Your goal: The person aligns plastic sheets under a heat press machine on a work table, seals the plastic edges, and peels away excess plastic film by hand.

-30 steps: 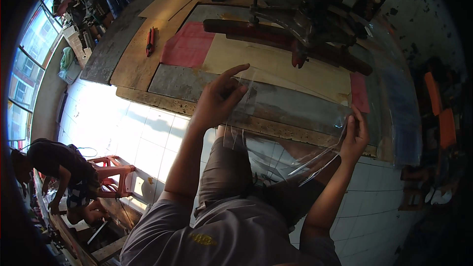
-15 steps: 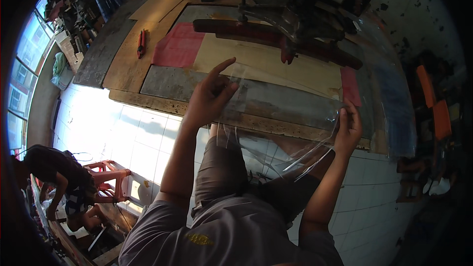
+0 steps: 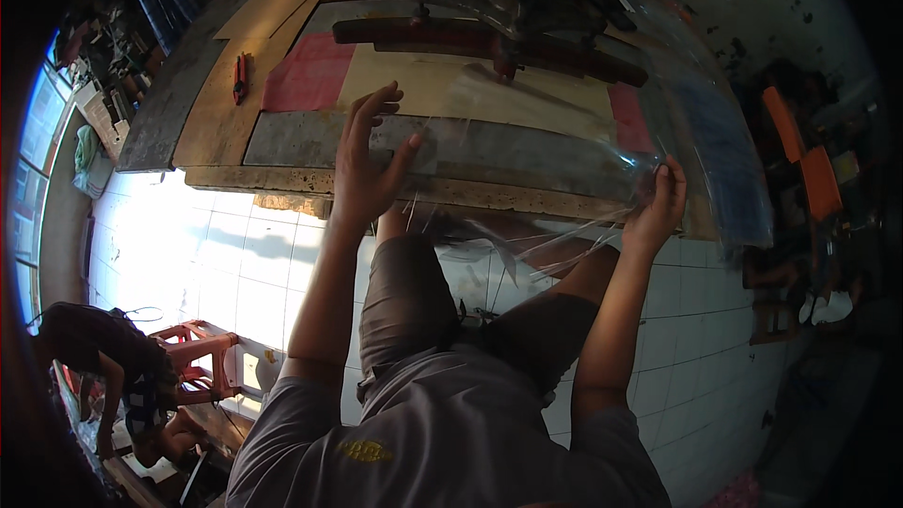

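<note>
Since the earlier frame the left hand (image 3: 362, 167) has spread its fingers, and the right hand (image 3: 657, 209) has shifted outward to the right; the whole view has tilted a little too. The clear plastic sheet (image 3: 541, 152) is between the two hands, over the front of the workbench (image 3: 292, 139), partly across the cream panel (image 3: 400, 77) – its loose edges hang past the bench front above the person's knees. The right hand pinches the sheet's right side between thumb and fingertips. The left hand is unclenched, thumb well apart from the fingers, beside the sheet's left edge; whether the thumb touches it I cannot tell. A dark bar (image 3: 404, 35) sits above the panel, with a pink piece (image 3: 308, 73) at the panel's left end. Further left lies a red cutter (image 3: 241, 78) – and beyond, a co-worker (image 3: 99, 343) bends near a red stool (image 3: 202, 357)
</note>
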Demonstrator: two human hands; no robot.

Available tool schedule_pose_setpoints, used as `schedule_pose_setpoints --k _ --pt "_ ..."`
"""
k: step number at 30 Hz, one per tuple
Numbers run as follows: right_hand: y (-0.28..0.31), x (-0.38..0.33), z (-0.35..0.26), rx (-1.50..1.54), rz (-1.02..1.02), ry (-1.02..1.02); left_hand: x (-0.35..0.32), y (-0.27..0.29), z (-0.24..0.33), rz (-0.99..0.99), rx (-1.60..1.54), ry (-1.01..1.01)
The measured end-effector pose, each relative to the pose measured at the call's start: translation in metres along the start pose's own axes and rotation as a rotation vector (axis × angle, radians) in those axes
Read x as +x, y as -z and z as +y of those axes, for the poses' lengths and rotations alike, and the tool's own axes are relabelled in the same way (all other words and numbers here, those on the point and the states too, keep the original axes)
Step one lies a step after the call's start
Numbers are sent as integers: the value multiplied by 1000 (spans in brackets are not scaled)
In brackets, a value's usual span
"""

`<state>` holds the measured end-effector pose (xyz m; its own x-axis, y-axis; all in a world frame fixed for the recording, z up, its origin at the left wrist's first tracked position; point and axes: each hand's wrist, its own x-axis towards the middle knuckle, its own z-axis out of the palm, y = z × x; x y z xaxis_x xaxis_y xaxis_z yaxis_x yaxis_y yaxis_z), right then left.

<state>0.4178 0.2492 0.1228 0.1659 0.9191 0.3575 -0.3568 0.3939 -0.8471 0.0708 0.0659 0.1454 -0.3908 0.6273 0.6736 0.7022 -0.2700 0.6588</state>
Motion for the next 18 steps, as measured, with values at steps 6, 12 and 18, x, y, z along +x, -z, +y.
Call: schedule_pose_setpoints --k 6,12,18 --pt "33 -29 -35 -2 77 -55 -108 -20 38 -2 66 -187" --pt "41 -57 -85 157 174 -80 -149 -65 89 -482 -143 165" --pt "26 -75 -115 99 359 34 -148 -79 85 -557 -620 518"
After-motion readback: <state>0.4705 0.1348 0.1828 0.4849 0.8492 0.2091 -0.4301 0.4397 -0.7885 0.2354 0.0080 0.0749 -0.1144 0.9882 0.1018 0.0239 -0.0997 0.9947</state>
